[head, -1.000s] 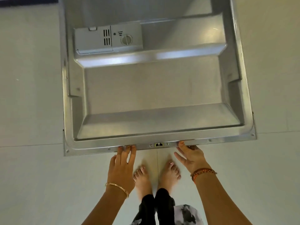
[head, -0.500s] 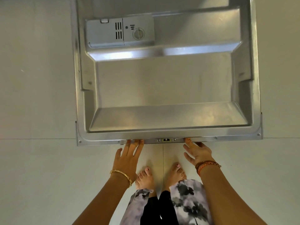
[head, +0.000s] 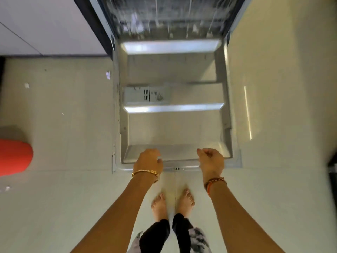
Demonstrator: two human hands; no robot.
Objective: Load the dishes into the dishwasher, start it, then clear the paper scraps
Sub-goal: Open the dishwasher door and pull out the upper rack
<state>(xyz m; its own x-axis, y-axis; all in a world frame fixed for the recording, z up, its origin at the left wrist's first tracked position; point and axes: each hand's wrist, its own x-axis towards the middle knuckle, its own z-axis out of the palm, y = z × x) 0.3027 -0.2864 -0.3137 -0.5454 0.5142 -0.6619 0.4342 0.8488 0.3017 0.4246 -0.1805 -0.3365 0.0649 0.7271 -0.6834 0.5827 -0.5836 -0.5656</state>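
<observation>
The dishwasher door point(head: 173, 125) lies open and flat, its free edge at 6 o'clock by the person's bare feet point(head: 171, 203). Both hands sit over that edge: the left hand point(head: 148, 162) and the right hand point(head: 211, 161), fingers curled downward; whether they grip it I cannot tell. Blurred racks point(head: 169, 17) show at 12 o'clock. Paper scraps point(head: 27, 85) dot the floor point(head: 63, 125) at 9 o'clock.

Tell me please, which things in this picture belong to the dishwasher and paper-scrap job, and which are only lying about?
Belong to the job:
dishwasher door, lying open
dish rack, blurred
detergent compartment
paper scraps on the floor
left hand and right hand, above the door's front edge

Only lying about:
red object at the left edge
dark object at the right edge
</observation>
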